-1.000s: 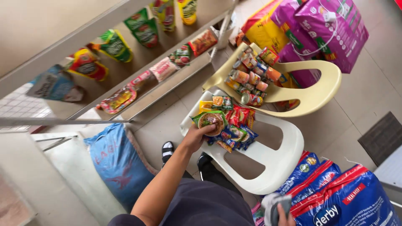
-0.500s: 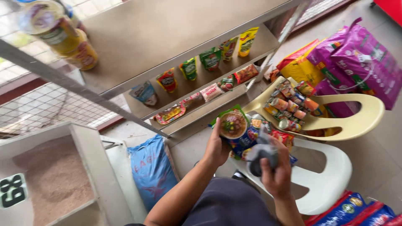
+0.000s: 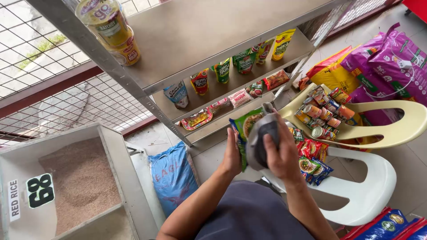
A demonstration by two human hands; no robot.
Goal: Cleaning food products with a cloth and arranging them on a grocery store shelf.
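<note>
My left hand [image 3: 232, 153] holds a green noodle packet [image 3: 247, 126] upright in front of my chest. Pressed against the packet's face is a grey cloth [image 3: 261, 138], and my right hand [image 3: 282, 153] grips it. Just right of my hands stands a white plastic chair [image 3: 369, 189] with several more colourful packets [image 3: 311, 160] on its seat. Beyond it, a cream chair [image 3: 391, 129] carries several small cans [image 3: 324, 111].
A grey metal shelf rack [image 3: 195, 31] ahead holds standing pouches [image 3: 222, 71], flat packets and jars [image 3: 109, 31]. A rice bin [image 3: 75, 186] is at lower left, with a blue sack [image 3: 172, 175] beside it. Purple and yellow sacks [image 3: 382, 62] lie at right, blue bags [image 3: 387, 224] at bottom right.
The left hand lifted a packet off the white chair and brought it up. The right hand came up with the cloth and now presses it onto the packet. The view tilted towards the shelves.
</note>
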